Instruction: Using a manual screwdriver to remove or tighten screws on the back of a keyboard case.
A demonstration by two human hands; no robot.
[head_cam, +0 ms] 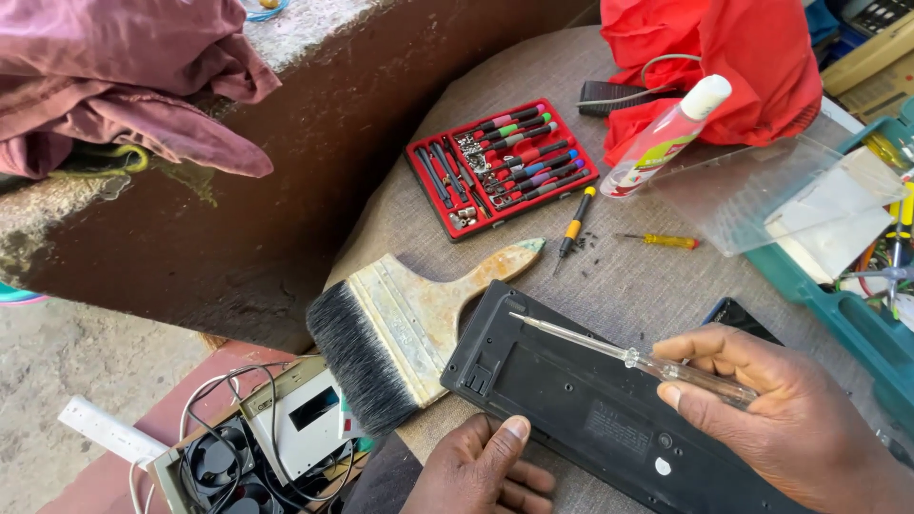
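A black keyboard [581,400] lies face down on the grey table [628,276]. My right hand [790,419] grips a clear-handled screwdriver [628,354], whose metal tip rests near the keyboard's upper edge. My left hand [481,471] presses on the keyboard's near edge, fingers curled, holding nothing. A wide paintbrush [400,328] with black bristles and a worn wooden handle lies just left of the keyboard, touching its corner.
A red case of small screwdrivers [500,164] sits open further back. Two small screwdrivers [574,228], [666,241] and loose screws lie beside it. A clear bottle [666,138], red cloth [724,57], clear plastic lid [762,190] and teal toolbox [857,324] stand right. Computer parts [257,438] lie below left.
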